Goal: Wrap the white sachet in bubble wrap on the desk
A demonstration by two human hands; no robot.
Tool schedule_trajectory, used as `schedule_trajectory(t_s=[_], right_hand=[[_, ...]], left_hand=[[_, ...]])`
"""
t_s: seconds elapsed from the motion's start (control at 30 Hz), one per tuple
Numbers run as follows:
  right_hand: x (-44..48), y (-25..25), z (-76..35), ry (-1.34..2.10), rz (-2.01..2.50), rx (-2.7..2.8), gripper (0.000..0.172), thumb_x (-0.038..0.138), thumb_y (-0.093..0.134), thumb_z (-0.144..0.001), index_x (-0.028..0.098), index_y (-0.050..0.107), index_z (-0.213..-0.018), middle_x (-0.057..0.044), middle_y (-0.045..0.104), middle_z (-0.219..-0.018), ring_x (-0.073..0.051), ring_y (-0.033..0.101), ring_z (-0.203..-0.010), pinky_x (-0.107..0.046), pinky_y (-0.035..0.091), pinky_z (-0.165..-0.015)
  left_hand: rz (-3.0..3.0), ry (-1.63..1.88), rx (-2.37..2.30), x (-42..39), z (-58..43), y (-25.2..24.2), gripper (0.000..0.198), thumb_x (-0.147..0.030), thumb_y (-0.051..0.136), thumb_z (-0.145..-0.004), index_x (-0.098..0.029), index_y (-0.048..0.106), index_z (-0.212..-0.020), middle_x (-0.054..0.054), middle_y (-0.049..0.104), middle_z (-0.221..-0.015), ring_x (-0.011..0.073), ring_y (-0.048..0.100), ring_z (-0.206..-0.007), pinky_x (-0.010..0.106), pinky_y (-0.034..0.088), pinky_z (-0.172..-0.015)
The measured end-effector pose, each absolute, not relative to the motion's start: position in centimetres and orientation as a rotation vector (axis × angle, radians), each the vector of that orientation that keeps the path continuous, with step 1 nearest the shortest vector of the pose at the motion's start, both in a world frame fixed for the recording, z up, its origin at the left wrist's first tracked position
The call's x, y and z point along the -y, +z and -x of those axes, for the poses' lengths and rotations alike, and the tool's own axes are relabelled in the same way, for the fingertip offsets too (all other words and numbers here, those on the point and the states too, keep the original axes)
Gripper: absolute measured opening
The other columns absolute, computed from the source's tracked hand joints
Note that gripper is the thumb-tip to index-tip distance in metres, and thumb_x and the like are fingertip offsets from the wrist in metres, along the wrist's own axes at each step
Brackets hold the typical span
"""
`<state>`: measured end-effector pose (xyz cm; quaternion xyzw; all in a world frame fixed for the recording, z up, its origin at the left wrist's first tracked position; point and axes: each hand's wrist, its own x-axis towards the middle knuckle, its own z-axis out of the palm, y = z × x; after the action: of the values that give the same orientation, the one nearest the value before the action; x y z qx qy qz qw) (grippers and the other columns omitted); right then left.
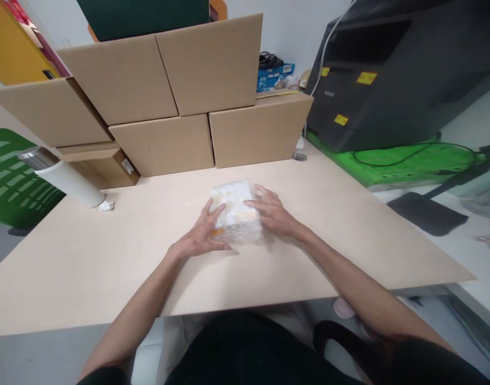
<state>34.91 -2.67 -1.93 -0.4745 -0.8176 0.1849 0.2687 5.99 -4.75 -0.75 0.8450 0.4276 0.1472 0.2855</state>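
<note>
A white package in crinkled clear plastic (pixel 239 206) lies on the table in front of me, with a small orange patch near its lower left corner. My left hand (pixel 200 232) holds its left side, fingers spread along the edge and top, thumb stretched out by the near edge. On the opposite side, my right hand (pixel 274 214) grips the package, one finger reaching over its top and the other fingers partly hidden. What the plastic encloses cannot be made out.
Stacked cardboard boxes (pixel 160 144) line the back of the wooden table (pixel 120 256). At left a white bottle with a metal cap (pixel 70 184) stands near a crumpled white scrap (pixel 107 206). A dark printer (pixel 373 91) sits on a green surface at right.
</note>
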Motion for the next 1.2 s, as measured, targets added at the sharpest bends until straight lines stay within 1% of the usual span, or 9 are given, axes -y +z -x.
schedule_trajectory(t_s=[0.13, 0.27, 0.33, 0.43, 0.57, 0.73, 0.87, 1.1, 1.2], right_hand=[[1.3, -0.4, -33.8, 0.454, 1.140, 2.136, 0.066, 0.074, 0.037, -0.090, 0.030, 0.066, -0.130, -0.008, 0.038, -0.156, -0.033, 0.031, -0.143, -0.055, 0.028, -0.116], [0.2, 0.9, -31.2, 0.492, 1.109, 1.975, 0.074, 0.077, 0.039, -0.087, 0.032, 0.048, -0.146, -0.010, 0.037, -0.156, -0.031, 0.036, -0.141, -0.051, 0.043, -0.106], [-0.1, 1.0, -29.8, 0.465, 1.161, 1.878, 0.077, 0.074, 0.041, -0.089, 0.033, 0.032, -0.154, -0.012, 0.033, -0.157, -0.031, 0.038, -0.140, -0.051, 0.046, -0.102], [-0.2, 0.5, -28.9, 0.303, 1.285, 1.765, 0.077, 0.066, 0.035, -0.094, 0.030, 0.014, -0.159, -0.015, 0.033, -0.156, -0.032, 0.033, -0.143, -0.055, 0.038, -0.110], [-0.3, -0.7, -29.8, 0.171, 1.441, 1.577, 0.091, 0.066, 0.039, -0.092, 0.022, -0.003, -0.159, -0.019, 0.021, -0.159, -0.035, 0.018, -0.149, -0.059, 0.024, -0.116], [-1.4, -2.8, -30.5, 0.638, 1.381, 1.088, 0.108, 0.072, 0.062, -0.075, 0.026, 0.008, -0.156, -0.016, 0.018, -0.161, -0.033, 0.020, -0.149, -0.054, 0.023, -0.118], [-1.7, -4.2, -29.3, 0.912, 1.299, 0.923, 0.117, 0.067, 0.074, -0.063, 0.022, 0.016, -0.153, -0.019, 0.019, -0.162, -0.030, 0.022, -0.149, -0.045, 0.026, -0.119], [-0.2, -5.2, -27.5, 1.287, 1.186, 1.042, 0.099, 0.060, 0.075, -0.069, 0.027, 0.028, -0.150, -0.018, 0.039, -0.151, -0.026, 0.052, -0.126, -0.042, 0.044, -0.106], [0.2, -5.2, -27.5, 1.246, 1.206, 1.124, 0.091, 0.060, 0.073, -0.072, 0.024, 0.034, -0.147, -0.018, 0.041, -0.149, -0.026, 0.053, -0.123, -0.043, 0.044, -0.106]], left_hand=[[-2.364, 0.471, -1.359, 4.9, -6.9, -0.3, 0.113, -0.068, 0.072, -0.072, -0.025, 0.014, -0.160, 0.021, 0.006, -0.166, 0.0430, 0.013, -0.151, 0.068, 0.024, -0.113], [-2.198, 0.926, -1.483, 4.3, -6.8, -0.1, 0.054, -0.052, 0.046, -0.096, -0.020, 0.054, -0.139, 0.013, 0.063, -0.135, 0.0319, 0.056, -0.127, 0.050, 0.042, -0.107], [-1.938, 1.171, -1.565, 3.9, -6.2, -0.1, 0.046, -0.052, 0.044, -0.096, -0.017, 0.068, -0.112, 0.010, 0.073, -0.107, 0.0289, 0.066, -0.107, 0.043, 0.051, -0.097], [-1.412, 1.458, -1.483, 4.0, -5.4, 0.1, 0.042, -0.054, 0.053, -0.091, -0.015, 0.067, -0.093, 0.006, 0.071, -0.091, 0.0243, 0.068, -0.088, 0.038, 0.059, -0.080], [-0.736, 1.451, -1.184, 6.0, -6.4, 0.6, 0.026, -0.037, 0.059, -0.091, -0.015, 0.062, -0.104, 0.009, 0.070, -0.113, 0.0217, 0.072, -0.089, 0.037, 0.063, -0.080], [-0.247, 1.403, -0.904, 8.6, -9.4, 0.6, 0.026, -0.026, 0.044, -0.101, -0.014, 0.056, -0.122, 0.016, 0.068, -0.123, 0.0229, 0.072, -0.104, 0.036, 0.060, -0.092], [0.010, 1.367, -0.790, 9.5, -10.4, 0.1, 0.043, -0.038, 0.034, -0.105, -0.008, 0.049, -0.132, 0.021, 0.063, -0.128, 0.0256, 0.069, -0.113, 0.035, 0.061, -0.090], [-1.001, 0.654, -0.956, 12.8, -9.8, -0.5, 0.043, -0.049, 0.056, -0.094, -0.012, 0.071, -0.111, 0.017, 0.071, -0.111, 0.0262, 0.072, -0.091, 0.040, 0.059, -0.083], [-1.709, 0.834, -1.305, 12.1, -7.9, 0.2, 0.037, -0.047, 0.058, -0.093, -0.018, 0.072, -0.112, 0.013, 0.070, -0.110, 0.0276, 0.066, -0.102, 0.045, 0.052, -0.093]])
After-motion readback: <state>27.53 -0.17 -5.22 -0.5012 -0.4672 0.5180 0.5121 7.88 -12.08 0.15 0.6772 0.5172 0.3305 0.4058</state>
